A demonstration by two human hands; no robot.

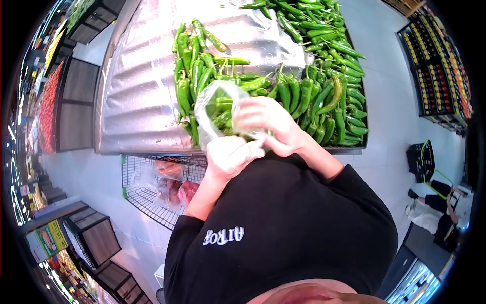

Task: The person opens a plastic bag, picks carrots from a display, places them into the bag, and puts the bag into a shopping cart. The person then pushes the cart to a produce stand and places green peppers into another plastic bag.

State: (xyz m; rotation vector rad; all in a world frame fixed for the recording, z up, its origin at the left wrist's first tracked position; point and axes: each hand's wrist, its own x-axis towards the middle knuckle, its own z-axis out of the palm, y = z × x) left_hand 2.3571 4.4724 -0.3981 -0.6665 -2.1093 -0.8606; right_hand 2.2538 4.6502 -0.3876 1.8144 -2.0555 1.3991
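Observation:
My left hand (pixel 230 156) is closed on the near edge of a clear plastic bag (pixel 205 114). Green peppers show inside the bag and through its film. At the bag's right side, my right hand (pixel 268 121) has its slightly blurred fingers curled over the rim. Both hands are close together in front of my chest. Beneath and beyond the bag, long green peppers (pixel 298 96) lie heaped on a display stand, with a smaller pile of green peppers (pixel 190 66) on the left.
Ridged silvery sheeting (pixel 136 96) covers the stand's left part. A wire shopping cart (pixel 147 202) below it holds bagged produce (pixel 172 185). Bottle shelves (pixel 438 71) stand at the right, near a black basket (pixel 420 161) and another person (pixel 445 213). Wooden produce bins (pixel 76 104) line the left.

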